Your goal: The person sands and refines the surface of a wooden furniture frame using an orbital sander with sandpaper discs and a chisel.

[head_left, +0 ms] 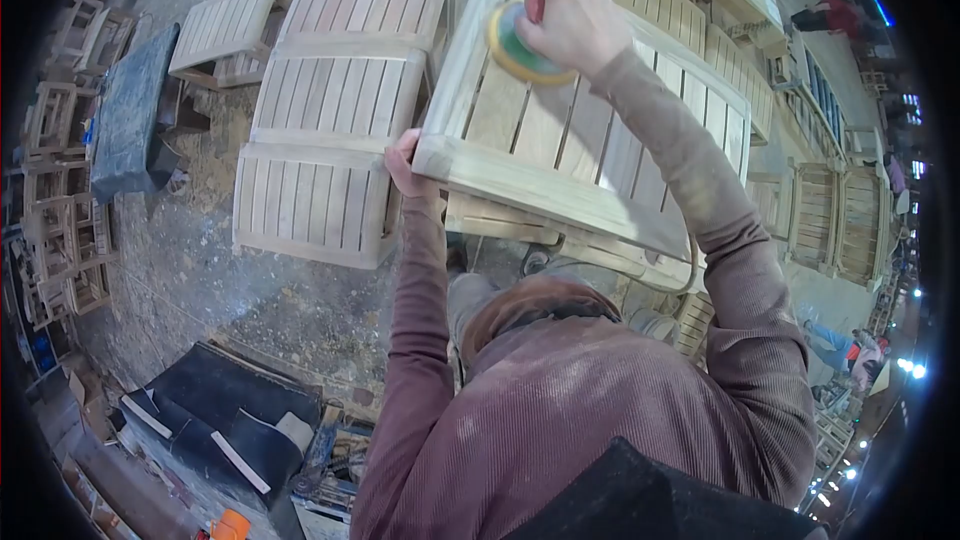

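Before you: pale slatted wooden panel [590, 155], tilted against your lap.
Your right hand [575, 20] closes around the round yellow-green sanding disc tool [520, 45], pressed on its slats; your left hand [408, 165] clamps its near corner.

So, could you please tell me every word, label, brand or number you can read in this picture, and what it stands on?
No text can be read.
The sander in the right hand shows only a yellow and green disc, no legible brand.
The slatted wooden panel gripped by the left hand bears no marks.
The lights at the right edge are too small and blurred to show any sign.
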The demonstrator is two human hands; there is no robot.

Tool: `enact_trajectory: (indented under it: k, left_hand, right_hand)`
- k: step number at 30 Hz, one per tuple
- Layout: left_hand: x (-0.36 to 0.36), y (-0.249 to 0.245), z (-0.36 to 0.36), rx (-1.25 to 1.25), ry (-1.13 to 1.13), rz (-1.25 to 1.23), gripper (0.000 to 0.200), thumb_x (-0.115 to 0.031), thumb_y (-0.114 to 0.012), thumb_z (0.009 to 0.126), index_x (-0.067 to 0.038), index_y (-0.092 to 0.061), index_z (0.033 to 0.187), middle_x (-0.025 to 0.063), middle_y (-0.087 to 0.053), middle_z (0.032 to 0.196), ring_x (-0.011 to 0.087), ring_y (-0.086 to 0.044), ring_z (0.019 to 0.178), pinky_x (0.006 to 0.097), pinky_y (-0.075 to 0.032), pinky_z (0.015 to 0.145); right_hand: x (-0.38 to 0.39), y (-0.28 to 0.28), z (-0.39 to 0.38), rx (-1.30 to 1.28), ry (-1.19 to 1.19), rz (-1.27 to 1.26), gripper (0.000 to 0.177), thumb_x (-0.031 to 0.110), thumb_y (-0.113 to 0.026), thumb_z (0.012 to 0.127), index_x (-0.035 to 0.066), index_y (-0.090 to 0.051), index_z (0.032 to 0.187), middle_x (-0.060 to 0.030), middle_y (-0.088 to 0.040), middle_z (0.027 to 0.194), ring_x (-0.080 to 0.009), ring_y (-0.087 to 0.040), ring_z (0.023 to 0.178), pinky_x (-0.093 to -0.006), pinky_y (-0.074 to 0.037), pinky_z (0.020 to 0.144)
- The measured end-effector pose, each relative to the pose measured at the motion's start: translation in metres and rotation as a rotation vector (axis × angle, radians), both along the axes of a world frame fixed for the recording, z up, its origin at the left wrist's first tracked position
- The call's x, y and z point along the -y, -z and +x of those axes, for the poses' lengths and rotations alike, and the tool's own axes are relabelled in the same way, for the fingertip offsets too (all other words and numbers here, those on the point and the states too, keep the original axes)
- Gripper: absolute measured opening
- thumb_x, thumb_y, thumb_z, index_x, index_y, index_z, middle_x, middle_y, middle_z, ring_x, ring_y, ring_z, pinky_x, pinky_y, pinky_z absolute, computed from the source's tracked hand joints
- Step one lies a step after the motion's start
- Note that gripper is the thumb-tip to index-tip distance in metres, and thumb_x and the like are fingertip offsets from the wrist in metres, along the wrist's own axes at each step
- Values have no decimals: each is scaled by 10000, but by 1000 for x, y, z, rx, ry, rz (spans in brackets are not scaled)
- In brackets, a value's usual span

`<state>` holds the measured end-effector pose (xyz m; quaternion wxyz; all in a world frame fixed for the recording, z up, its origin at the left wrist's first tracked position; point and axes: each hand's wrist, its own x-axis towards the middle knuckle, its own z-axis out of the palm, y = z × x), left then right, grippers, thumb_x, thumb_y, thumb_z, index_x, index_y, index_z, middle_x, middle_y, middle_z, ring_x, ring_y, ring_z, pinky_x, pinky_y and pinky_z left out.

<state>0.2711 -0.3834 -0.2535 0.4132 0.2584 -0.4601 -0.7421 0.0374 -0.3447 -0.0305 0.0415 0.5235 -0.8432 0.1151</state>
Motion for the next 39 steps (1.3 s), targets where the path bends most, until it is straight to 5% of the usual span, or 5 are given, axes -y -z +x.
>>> enact_trajectory:
  k: [9, 17, 18, 33, 39]
  left_hand:
    - [0, -1, -4, 21, -108, 97, 658, -484, -181, 917, 32, -584, 985, 123, -635, 843, 225, -596, 788, 343, -481, 749]
    - [-3, -23, -21, -45, -346, 287, 533, -394, -309, 907, 51, -599, 956, 143, -630, 903, 206, -604, 795, 328, -499, 707]
    - [-12, -41, -24, 12, -427, 231, 523, -388, -311, 909, 45, -602, 949, 145, -632, 893, 214, -606, 795, 326, -499, 710]
    - [-19, -43, -3, -375, 151, 592, 482, -389, -349, 919, 17, -520, 1116, 135, -578, 1071, 221, -586, 934, 349, -502, 755]
    - [-1, -15, -4, 344, -194, -251, 310, -234, -396, 900, 24, -566, 876, 99, -610, 786, 171, -574, 686, 289, -477, 609]
  right_hand:
    - [46, -24, 19, 16, 26, -98, 356, 281, -555, 758, 43, -567, 1022, -249, -594, 955, -387, -602, 881, -438, -493, 759]
    - [3, 4, 136, 89, -321, -215, 195, 261, -534, 766, 97, -556, 868, -233, -558, 805, -394, -597, 623, -488, -495, 547]
    - [9, -18, 134, 165, -276, 33, 254, 185, -568, 754, 47, -581, 968, -196, -589, 927, -335, -593, 852, -412, -502, 699]
    - [-72, -16, 134, 216, -319, -96, 263, 244, -607, 726, 140, -543, 959, -172, -523, 837, -325, -584, 675, -419, -502, 591]
    - [-10, -46, -13, 175, 171, 138, 346, 268, -538, 767, 11, -579, 995, -249, -594, 961, -374, -611, 828, -446, -496, 729]
